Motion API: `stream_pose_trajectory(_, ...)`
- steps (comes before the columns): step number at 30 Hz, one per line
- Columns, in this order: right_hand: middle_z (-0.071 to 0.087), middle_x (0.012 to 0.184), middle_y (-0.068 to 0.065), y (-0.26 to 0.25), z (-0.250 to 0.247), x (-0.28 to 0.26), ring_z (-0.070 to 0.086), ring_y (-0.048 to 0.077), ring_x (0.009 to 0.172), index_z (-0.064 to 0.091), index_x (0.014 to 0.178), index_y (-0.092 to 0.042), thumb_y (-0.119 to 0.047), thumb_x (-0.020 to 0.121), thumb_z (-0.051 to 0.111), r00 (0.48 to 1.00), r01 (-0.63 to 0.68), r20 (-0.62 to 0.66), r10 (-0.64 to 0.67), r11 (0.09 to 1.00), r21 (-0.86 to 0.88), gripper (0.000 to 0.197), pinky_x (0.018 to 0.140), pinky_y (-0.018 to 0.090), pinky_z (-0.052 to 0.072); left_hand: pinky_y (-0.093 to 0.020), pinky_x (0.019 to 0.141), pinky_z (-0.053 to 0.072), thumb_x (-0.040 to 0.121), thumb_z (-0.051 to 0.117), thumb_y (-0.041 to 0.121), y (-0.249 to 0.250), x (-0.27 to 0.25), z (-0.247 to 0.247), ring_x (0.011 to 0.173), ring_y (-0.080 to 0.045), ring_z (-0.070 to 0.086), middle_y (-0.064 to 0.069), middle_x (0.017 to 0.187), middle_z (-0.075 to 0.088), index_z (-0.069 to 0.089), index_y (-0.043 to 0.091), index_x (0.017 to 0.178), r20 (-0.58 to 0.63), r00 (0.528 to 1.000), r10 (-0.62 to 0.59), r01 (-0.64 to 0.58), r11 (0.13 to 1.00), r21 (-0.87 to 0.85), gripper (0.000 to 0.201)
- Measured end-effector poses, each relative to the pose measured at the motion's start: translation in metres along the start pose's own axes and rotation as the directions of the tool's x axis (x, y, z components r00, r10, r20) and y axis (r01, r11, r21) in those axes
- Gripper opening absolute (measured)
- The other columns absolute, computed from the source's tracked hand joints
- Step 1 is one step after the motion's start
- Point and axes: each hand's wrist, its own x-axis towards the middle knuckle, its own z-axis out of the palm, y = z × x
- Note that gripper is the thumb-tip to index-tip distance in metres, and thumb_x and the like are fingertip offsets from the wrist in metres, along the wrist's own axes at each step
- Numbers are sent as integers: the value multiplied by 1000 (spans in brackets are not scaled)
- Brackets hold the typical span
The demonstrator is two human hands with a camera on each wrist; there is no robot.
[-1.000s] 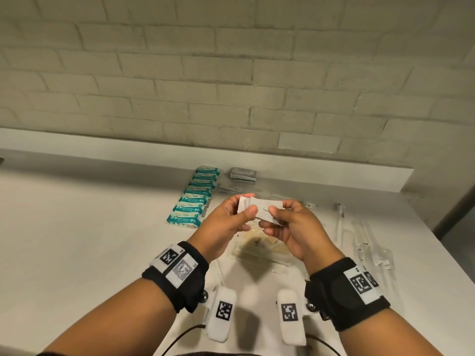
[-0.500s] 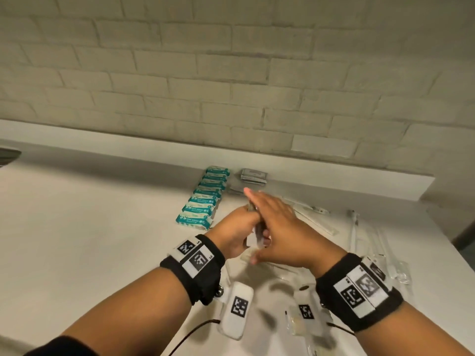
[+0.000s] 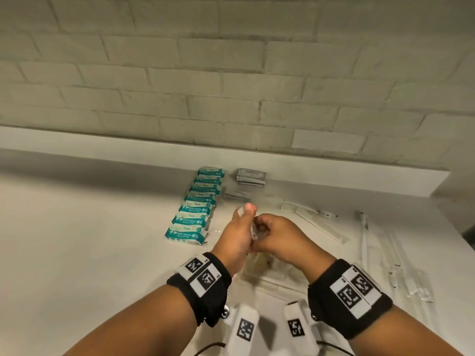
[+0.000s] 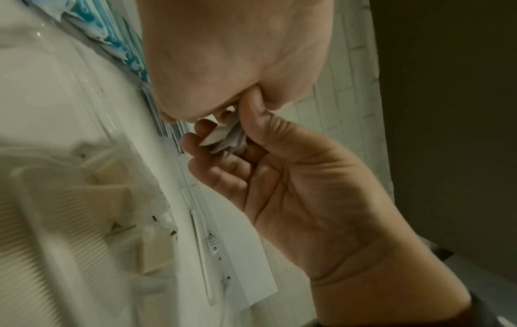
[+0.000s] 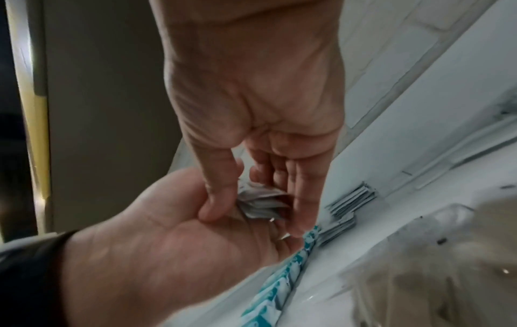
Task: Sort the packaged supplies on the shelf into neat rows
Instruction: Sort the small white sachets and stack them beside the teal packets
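Observation:
Over the white shelf (image 3: 90, 240) my two hands meet on a small stack of white and grey sachets (image 3: 253, 231). My left hand (image 3: 240, 227) cups the stack on edge, thumb pointing up along it. From the other side my right hand (image 3: 262, 229) pinches the sachets (image 5: 260, 203) between thumb and curled fingers (image 4: 221, 163). A neat row of teal packs (image 3: 195, 209) runs toward the wall just left of my hands. Grey sachets (image 3: 251, 176) are piled at the back, with a few more (image 3: 235, 195) lying in front of them.
A clear bag with beige items (image 3: 259, 265) lies under my hands. Long clear-wrapped items (image 3: 316, 222) lie scattered to the right, with clear tube-like packs (image 3: 401, 265) farther right. A raised ledge (image 3: 128, 140) and a brick wall close the back.
The sachets were held flat and facing me a second ago; now they stand on edge between my hands. My right fingers, straight over the stack half a second ago, have curled round it.

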Motion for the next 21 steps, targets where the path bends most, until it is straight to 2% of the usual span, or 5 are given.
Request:
stream_pose_trajectory(3, 58, 72, -11, 4, -7, 24, 51, 0, 61, 61, 78, -28, -7, 72, 77, 999, -36, 24, 35, 998, 52, 27, 52, 7, 41, -35, 92, 52, 96, 42, 48, -6, 26, 1, 108, -22, 62, -19, 121, 62, 47, 1, 133, 14, 998, -56, 56, 998, 4, 59)
stream_pose_trajectory(9, 60, 67, -8, 22, -24, 94, 57, 10, 64, 60, 69, -24, -13, 73, 76, 989, -132, 34, 144, 962, -239, 19, 52, 18, 40, -20, 70, 52, 86, 68, 19, 19, 84, -1, 98, -20, 61, -10, 112, 61, 50, 5, 123, 15, 994, 111, -106, 895, 434, 43)
stream_pose_trajectory(11, 65, 77, 1, 32, -32, 119, 60, 17, 69, 66, 75, -17, -26, 75, 72, 987, -112, 43, 153, 863, -493, 11, 55, 22, 40, -33, 85, 50, 86, 67, 19, 42, 110, -3, 104, -24, 58, -6, 110, 59, 58, 5, 114, 173, 964, 200, -253, 503, 827, 32)
stream_pose_trajectory(14, 67, 105, 12, 50, -44, 151, 64, 28, 97, 68, 104, -5, -24, 83, 63, 986, -85, 50, 157, 745, -662, 28, 75, 27, 46, -36, 87, 50, 85, 66, 26, 75, 142, -5, 104, -29, 60, -9, 109, 61, 64, 4, 111, 321, 946, 41, -316, -95, 944, 34)
stream_pose_trajectory(21, 57, 124, 13, 69, -57, 192, 55, 33, 112, 57, 123, -5, -16, 82, 49, 981, -34, 94, 169, 633, -773, 43, 87, 37, 49, -30, 91, 46, 79, 74, 31, 80, 180, -18, 115, -28, 57, -12, 131, 54, 52, 10, 132, 303, 927, -221, -371, -434, 821, 61)
